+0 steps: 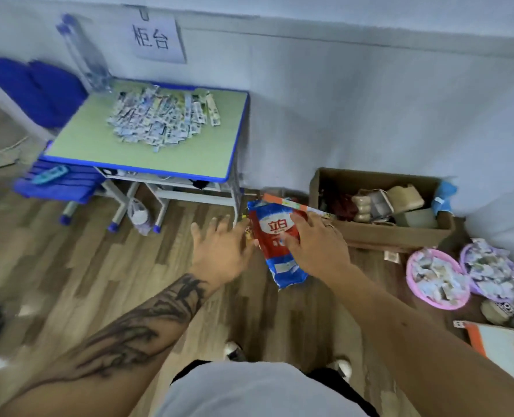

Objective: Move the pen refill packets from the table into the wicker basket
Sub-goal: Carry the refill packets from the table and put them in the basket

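Packets [156,121] are heaped on the table [78,139]; right of it, a bag [275,236] is apparently gripped by the right hand [315,245], the left hand [219,251] spread; no basket is seen, so one should be located first.

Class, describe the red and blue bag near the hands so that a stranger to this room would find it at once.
Start at the green-topped desk against the wall, then drop to the wooden floor by its right legs. The red and blue bag is there, under the right hand, beside the cardboard box. Only it carries a red panel with large white characters.
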Motion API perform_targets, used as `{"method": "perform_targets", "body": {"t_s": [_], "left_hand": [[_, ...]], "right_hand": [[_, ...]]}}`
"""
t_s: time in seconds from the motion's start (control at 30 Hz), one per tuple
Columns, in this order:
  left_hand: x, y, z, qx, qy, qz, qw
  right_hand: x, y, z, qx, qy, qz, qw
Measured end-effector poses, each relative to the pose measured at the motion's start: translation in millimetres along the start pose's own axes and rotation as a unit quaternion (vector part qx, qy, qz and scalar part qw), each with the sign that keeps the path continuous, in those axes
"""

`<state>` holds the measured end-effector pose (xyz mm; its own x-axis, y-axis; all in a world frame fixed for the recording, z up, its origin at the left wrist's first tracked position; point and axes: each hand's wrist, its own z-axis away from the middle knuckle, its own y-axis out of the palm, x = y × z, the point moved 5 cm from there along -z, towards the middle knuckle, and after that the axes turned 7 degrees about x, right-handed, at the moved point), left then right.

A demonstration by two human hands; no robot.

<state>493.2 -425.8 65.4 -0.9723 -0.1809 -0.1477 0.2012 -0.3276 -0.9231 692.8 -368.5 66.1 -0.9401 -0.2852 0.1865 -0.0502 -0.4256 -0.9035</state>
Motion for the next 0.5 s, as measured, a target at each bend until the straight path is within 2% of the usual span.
{"method": "perform_targets", "body": {"t_s": [0.33, 0.5], "left_hand": [[137, -33, -23, -0.002, -0.094, 0.071, 0.993], [187, -44, -49, -0.003, -0.142, 0.077, 0.987]], "right_hand": [[139, 7, -72, 0.063, -0.082, -0.021, 0.994], [203, -8, -145, 0.075, -0.135, -0.012, 0.988]]}}
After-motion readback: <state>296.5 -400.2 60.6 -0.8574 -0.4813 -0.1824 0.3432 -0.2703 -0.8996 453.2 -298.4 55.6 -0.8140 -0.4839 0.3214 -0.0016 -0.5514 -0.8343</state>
